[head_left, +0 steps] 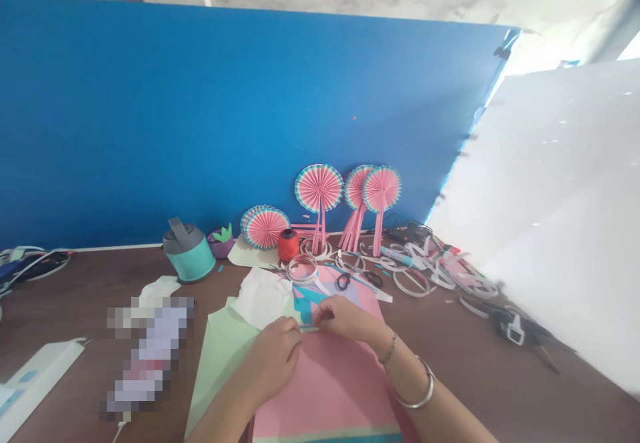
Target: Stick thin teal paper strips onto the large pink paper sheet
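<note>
Over a large pink paper sheet (340,389), a thin blue paper strip (307,327) spans the gap between my hands. My left hand (273,356) has its fingers curled and pressed together at the strip's left end. At the other end, my right hand (345,316) pinches it between thumb and fingers. A pale green sheet (220,343) lies under my left forearm, with a crumpled white tissue (263,296) beyond. Just past my right hand are scissors with black handles (343,281), blue paper pieces (304,303) and a roll of white tape (302,269).
Pink pleated paper fans (319,188) lean on the blue partition (200,116). A red thread spool (289,246), a teal container (190,256) and a purple pot (221,243) stand at the back. Curled white strips (430,263) clutter the right; a white power strip (40,379) lies left.
</note>
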A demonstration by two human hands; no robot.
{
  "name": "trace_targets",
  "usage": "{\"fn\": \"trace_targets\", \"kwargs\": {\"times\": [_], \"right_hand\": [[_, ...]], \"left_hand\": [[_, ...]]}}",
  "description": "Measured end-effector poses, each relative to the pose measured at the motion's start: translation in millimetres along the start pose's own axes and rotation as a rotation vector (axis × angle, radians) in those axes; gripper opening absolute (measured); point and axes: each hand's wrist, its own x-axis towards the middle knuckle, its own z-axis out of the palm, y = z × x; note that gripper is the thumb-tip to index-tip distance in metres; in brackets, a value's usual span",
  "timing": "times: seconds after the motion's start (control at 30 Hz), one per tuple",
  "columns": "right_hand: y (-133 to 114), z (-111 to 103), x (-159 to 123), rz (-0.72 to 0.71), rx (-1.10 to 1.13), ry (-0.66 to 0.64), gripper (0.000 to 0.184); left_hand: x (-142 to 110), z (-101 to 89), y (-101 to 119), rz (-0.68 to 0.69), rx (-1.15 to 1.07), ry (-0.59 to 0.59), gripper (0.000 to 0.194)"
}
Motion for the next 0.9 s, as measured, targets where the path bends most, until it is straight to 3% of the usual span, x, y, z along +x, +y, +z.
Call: {"fn": "trace_targets", "kwargs": {"times": [0.37,0.9], "right_hand": [[-6,2,-3,0.034,-0.031,0.019,0.026],[-21,-1,-9,0.092,-0.193,0.048,0.028]], "left_hand": [[0,2.5,-1,-0.010,-0.030,0.000,0.039],[-2,5.3,21,-0.045,0.241,-0.098,0.038]]}}
